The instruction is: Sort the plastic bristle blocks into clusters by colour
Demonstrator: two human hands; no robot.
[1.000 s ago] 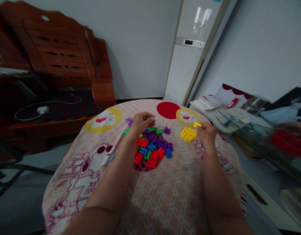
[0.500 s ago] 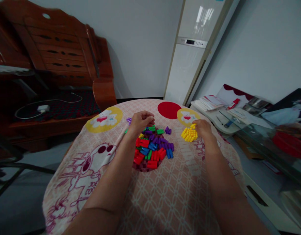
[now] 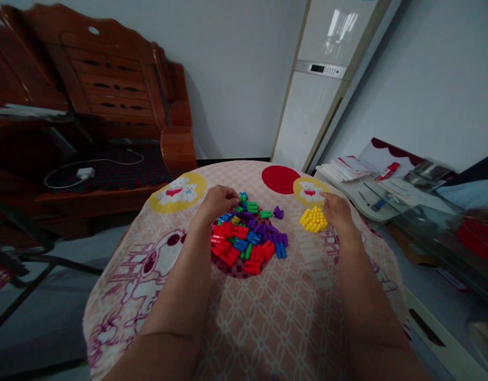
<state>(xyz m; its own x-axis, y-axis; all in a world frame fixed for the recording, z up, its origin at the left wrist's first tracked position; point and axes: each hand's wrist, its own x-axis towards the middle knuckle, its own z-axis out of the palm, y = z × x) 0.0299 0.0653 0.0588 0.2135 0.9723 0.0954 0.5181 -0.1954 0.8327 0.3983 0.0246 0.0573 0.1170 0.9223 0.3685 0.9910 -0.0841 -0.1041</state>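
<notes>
A mixed pile of small plastic building pieces lies mid-table, with red pieces (image 3: 225,248), purple pieces (image 3: 263,227), blue pieces (image 3: 252,238) and green pieces (image 3: 251,207). My left hand (image 3: 219,203) hovers at the pile's back left edge, fingers loosely bent and a little apart, with nothing visible in them. Its wrist hides part of the pile. To the right, a compact block of yellow pieces (image 3: 313,219) sits apart. Right beside that block is my right hand (image 3: 336,211), its fingers loosened and holding nothing that I can see.
A patterned cloth (image 3: 268,317) covers the round table. At the right stand a glass shelf (image 3: 418,211) and a side surface with papers (image 3: 343,168). Behind are a wooden bench (image 3: 113,90) with a white charger (image 3: 85,173), and a tall white air conditioner (image 3: 307,106).
My right hand has set its yellow piece onto the yellow block and let go. My left hand has shifted slightly left and lower, opening a view of blue-green pieces. The view has turned slightly left.
</notes>
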